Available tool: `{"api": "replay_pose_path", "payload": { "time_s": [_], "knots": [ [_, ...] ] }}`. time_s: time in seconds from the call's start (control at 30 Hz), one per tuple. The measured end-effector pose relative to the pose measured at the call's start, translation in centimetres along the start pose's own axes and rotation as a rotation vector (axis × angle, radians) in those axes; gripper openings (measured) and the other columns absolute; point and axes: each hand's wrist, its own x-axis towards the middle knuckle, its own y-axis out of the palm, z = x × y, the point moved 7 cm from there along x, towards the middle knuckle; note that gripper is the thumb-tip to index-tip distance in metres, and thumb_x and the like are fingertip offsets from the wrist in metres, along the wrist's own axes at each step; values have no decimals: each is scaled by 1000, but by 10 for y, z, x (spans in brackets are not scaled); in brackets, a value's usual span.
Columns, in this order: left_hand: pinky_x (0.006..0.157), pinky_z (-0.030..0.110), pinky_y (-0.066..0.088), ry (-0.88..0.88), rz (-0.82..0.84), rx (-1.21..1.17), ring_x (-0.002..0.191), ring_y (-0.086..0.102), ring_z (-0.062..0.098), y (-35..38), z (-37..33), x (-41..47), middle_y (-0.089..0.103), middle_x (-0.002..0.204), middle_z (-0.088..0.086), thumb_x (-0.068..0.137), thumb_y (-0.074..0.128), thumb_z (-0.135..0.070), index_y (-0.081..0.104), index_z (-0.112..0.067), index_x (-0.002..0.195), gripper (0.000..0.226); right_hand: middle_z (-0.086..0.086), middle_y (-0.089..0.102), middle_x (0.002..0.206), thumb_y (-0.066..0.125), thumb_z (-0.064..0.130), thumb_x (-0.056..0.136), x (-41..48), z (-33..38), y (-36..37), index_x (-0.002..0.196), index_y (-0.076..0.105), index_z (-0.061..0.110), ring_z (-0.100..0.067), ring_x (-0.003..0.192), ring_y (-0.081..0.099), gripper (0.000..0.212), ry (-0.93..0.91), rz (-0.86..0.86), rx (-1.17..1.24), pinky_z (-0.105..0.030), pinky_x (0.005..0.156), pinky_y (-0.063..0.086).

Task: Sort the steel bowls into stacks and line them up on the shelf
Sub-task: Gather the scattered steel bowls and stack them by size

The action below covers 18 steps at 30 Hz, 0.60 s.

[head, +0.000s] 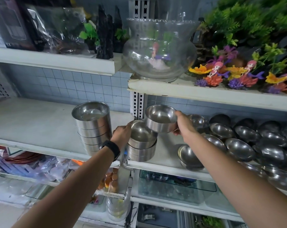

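From the head camera, the right hand (183,125) holds a single steel bowl (160,118) in the air, thumb over its right rim and fingers curled under its base, just above and to the right of a short stack (142,143) of similar bowls. That short stack stands at the near edge of the middle shelf (40,124), close to the shelf upright. The left hand (122,134), with a dark watch (112,149) on its wrist, rests against the short stack's left side, fingers closed on the rim of the top bowl. Left of it stands a taller stack (93,127) of bowls. To the right, many loose bowls (254,145) lie crowded and tilted across the shelf. On the shelf above sits a glass fishbowl (160,50) beside coloured mermaid ornaments (233,74).
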Motion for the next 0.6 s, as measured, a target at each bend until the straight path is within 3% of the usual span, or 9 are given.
{"api": "replay_pose_path", "payload": {
  "time_s": [0.1,0.27,0.4,0.5,0.6],
  "knots": [
    [99,43,52,-32,5,-54,101,66,29,3,8,0,72,108,12,92,39,-57,70,-9,110,60,-11,55,58,40,29,101,-6,0,12,86,65,13,-21,47,49,33,-49,-3,-47,-27,45,34],
    [102,44,50,-27,23,-83,106,65,30,9,10,0,71,112,13,96,29,-60,67,-11,118,65,-4,53,51,41,19,98,-10,3,24,79,63,8,-15,45,46,31,-111,-2,-113,-19,40,34],
    [103,46,50,-51,34,-142,105,66,29,11,20,5,72,109,12,79,23,-78,67,-13,119,89,4,51,43,44,21,96,-7,1,37,68,59,11,-16,50,46,32,-145,42,-130,-27,53,33],
    [104,46,49,-62,32,-181,107,65,29,12,17,0,72,111,13,92,23,-71,67,-11,117,78,3,53,45,45,22,94,-5,-1,47,62,57,13,-16,50,48,36,-174,63,-175,-28,55,34],
    [107,44,48,-102,31,-223,114,63,30,13,19,-3,69,123,15,98,23,-67,63,-9,130,77,-4,60,51,45,24,89,-3,-1,55,54,54,12,-22,57,56,38,-199,64,-212,-32,63,42]
  ]
}}
